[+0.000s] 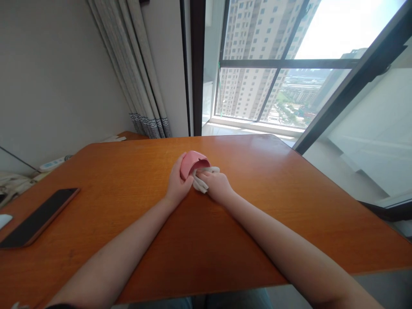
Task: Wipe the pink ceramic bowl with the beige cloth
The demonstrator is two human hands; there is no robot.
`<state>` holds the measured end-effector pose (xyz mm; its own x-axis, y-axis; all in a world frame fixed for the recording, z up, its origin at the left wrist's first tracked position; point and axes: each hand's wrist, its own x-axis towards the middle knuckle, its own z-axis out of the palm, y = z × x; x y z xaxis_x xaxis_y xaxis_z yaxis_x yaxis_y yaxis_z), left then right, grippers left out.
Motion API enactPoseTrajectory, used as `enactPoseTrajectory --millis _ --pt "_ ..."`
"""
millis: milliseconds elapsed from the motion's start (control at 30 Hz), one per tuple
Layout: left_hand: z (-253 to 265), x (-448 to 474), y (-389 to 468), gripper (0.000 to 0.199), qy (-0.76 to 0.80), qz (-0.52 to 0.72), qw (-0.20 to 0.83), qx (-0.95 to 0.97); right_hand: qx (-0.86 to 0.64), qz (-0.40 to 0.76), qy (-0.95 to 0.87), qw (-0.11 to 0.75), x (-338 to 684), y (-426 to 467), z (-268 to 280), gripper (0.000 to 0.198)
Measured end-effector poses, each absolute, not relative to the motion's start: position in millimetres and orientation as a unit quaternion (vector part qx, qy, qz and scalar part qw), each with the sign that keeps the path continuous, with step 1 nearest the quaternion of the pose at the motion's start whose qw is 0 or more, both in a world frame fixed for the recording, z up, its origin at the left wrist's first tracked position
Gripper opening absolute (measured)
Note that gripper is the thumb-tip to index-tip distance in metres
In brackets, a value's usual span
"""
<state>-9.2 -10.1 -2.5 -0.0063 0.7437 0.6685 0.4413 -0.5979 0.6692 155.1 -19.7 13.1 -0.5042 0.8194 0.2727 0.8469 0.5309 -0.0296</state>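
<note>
Near the centre of the frame, above the wooden table (135, 171), a pink cup (190, 162) is tilted with its notched opening towards the lower right. The left hand (177, 183) clasps its left side, thumb on the near edge, fingers curled round the back. The right hand (218, 185) bunches a white cloth (200, 184) at the opening, fingers close together, their tips hidden. The cup looks light and stiff, probably smooth enough to slip; its rounded outer wall seems the safest grip. The cloth looks soft and should fold easily anywhere.
</note>
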Motion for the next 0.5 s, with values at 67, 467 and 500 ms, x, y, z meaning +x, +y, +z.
enactPoseTrajectory --millis 67,467,500 --pt "0 -9 -10 0.072 0.429 0.551 0.131 0.704 -0.492 -0.08 -0.859 0.12 155 -22 15 0.034" --pt "-12 9 -14 0.064 0.433 0.668 0.307 0.521 -0.449 -0.152 -0.866 0.162 151 -26 16 0.032" --pt "-14 10 -14 0.066 0.431 0.665 0.313 0.523 -0.446 -0.154 -0.866 0.165 151 -26 16 0.032"
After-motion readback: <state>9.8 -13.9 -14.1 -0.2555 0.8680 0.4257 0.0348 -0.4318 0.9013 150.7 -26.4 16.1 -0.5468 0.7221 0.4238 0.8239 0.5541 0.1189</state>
